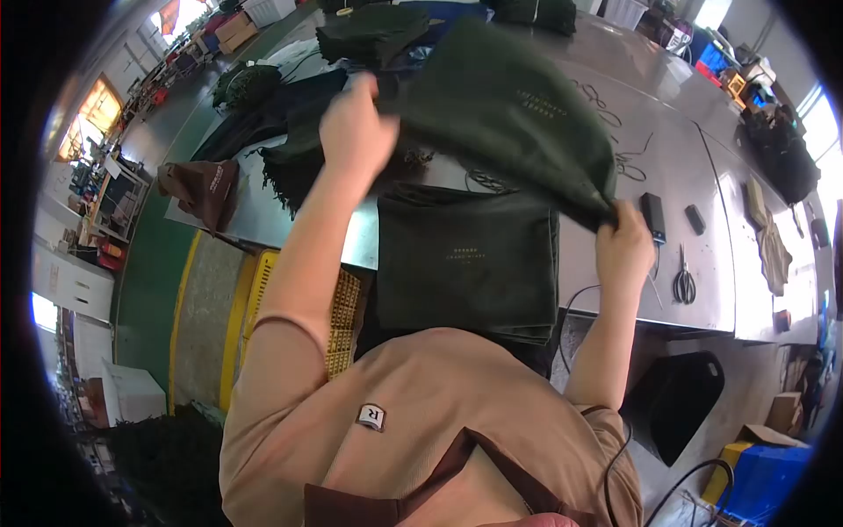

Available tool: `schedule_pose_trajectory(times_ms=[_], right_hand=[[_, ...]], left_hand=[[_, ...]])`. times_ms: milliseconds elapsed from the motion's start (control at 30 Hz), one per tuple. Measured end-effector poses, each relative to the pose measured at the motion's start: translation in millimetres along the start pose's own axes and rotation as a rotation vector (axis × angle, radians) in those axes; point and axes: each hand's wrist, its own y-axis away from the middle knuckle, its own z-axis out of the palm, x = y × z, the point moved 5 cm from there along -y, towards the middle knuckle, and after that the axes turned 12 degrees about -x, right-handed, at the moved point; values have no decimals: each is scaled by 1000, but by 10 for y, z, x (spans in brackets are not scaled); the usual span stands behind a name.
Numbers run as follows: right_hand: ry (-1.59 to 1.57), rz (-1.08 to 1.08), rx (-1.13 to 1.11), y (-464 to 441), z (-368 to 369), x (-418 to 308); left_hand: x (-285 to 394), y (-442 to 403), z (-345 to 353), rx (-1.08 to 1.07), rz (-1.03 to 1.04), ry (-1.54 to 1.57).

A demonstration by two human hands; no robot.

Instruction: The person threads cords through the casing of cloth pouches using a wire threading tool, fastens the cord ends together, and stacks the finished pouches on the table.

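A dark green cloth bag (518, 114) with small printed lettering is stretched in the air above the table, smeared by motion. My right hand (625, 235) pinches its lower right corner. At its left end my left hand (358, 132) is blurred but looks closed on the edge, its fingertips partly hidden. Below them, a stack of similar dark green bags (465, 263) lies flat at the table's near edge, in front of my body, the top one's print facing up.
Dark cords (630, 167) lie on the metal table (571, 255). Right of the stack are scissors (684, 283) and a black box-shaped device (652, 218). A brown bag (206, 189) hangs over the left edge, above a yellow crate (344, 321). Dark fabric piles (369, 39) stand at the back.
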Motion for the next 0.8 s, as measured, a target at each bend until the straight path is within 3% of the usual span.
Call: schedule_pose_trajectory(times_ms=[33, 100, 200, 267, 300, 333, 367, 400, 433, 467, 500, 567, 633, 667, 733, 800], right_hand=[[37, -47, -47, 58, 139, 21], [74, -107, -186, 246, 387, 35], [-7, -111, -297, 430, 781, 210], [-359, -148, -245, 463, 889, 466], [-364, -151, -222, 539, 570, 318], [-261, -261, -57, 583, 328, 333], [-289, -198, -37, 705, -38, 176], [-269, -265, 41, 867, -455, 21], [-247, -293, 9, 898, -730, 211], [-287, -195, 4, 490, -410, -145], [-639, -339, -58, 262, -414, -387], [-548, -169, -334, 58, -570, -676], [-423, -130, -409, -515, -238, -1124], [-477, -107, -424, -797, -102, -1348], [-570, -153, -412, -1594, 431, -1615], [-523, -382, -299, -2430, 815, -1845]], left_hand=[[-36, 450, 200, -181, 53, -41], [-226, 1170, 477, -315, 112, -9], [-349, 1605, 448, -242, 175, 73], [-392, 1594, 210, -205, 79, 143], [-431, 1586, 18, -170, 39, 210], [-410, 1580, -260, -201, 28, 259], [-315, 1605, -616, -199, 85, 292], [-193, 1660, -1006, -192, 147, 322], [-320, 1888, -947, -457, -45, 518], [-755, 1402, -818, -621, -155, 655], [-904, 1188, -745, -631, -77, 884], [-1056, 931, -741, -626, 70, 734], [-1331, 486, -282, -935, -300, 855], [-1454, 204, -139, -953, -381, 1014], [-1823, -455, 250, -888, -456, 1271], [-2120, -1144, 292, -572, -561, 1304]])
